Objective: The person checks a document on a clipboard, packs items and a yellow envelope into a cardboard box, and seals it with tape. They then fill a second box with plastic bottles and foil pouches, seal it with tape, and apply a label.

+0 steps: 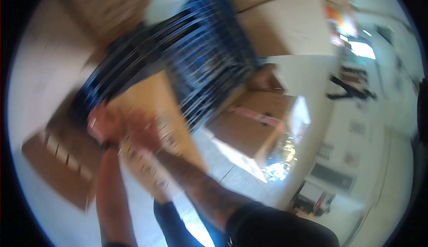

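A tan cardboard box (149, 93) with dark printed markings stands upright in front of me, tilted in this view. My left hand (104, 124) is at its left edge, a dark band round the wrist. Close beside it, my right hand (142, 131) overlaps the printed face of the box. Motion blur smears the fingers of both hands, and I cannot tell whether they grip the cardboard.
Behind the box lies a blue plastic pallet (196, 51). To the right sits a brown carton (249, 122) with red-and-white tape, near shiny clear wrapping (281, 160). Another carton (60, 169) is at the left, with larger boxes (290, 26) at the back.
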A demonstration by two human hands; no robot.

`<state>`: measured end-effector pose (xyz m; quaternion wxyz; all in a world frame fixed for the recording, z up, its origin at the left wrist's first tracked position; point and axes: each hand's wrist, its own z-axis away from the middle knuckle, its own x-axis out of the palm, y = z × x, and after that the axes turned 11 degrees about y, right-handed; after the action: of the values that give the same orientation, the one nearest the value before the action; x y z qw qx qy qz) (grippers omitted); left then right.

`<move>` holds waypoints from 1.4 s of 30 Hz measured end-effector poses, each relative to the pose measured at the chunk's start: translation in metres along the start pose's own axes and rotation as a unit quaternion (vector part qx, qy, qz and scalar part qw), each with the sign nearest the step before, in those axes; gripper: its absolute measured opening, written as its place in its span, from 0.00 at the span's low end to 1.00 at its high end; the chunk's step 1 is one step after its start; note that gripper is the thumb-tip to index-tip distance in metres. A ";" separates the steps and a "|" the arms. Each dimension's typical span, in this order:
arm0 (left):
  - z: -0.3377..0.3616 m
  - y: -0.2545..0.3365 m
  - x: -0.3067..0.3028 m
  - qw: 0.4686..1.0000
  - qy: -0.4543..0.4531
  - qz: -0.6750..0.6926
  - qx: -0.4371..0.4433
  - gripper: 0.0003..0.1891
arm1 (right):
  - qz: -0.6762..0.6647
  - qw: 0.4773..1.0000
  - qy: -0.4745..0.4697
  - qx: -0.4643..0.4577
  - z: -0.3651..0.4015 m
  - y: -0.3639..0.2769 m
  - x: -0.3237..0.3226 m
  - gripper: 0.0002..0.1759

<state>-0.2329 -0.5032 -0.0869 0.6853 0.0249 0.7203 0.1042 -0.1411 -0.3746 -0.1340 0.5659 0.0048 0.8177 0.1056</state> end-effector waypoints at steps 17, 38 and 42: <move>-0.014 0.045 -0.002 0.997 -0.009 -0.064 -0.038 0.32 | -0.322 0.874 -0.362 0.023 0.080 0.106 -0.150 0.34; -0.019 0.051 0.002 0.990 -0.040 0.028 -0.131 0.27 | -0.581 0.769 -0.210 0.163 -0.184 0.389 0.060 0.21; -0.024 0.052 0.000 0.987 -0.056 0.040 -0.145 0.29 | -0.615 0.723 -0.297 0.104 -0.252 0.184 0.131 0.24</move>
<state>-0.2626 -0.4551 -0.0760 0.7164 -0.0400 0.6563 0.2334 -0.4420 -0.2197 -0.1372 0.7167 -0.4090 0.4369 -0.3580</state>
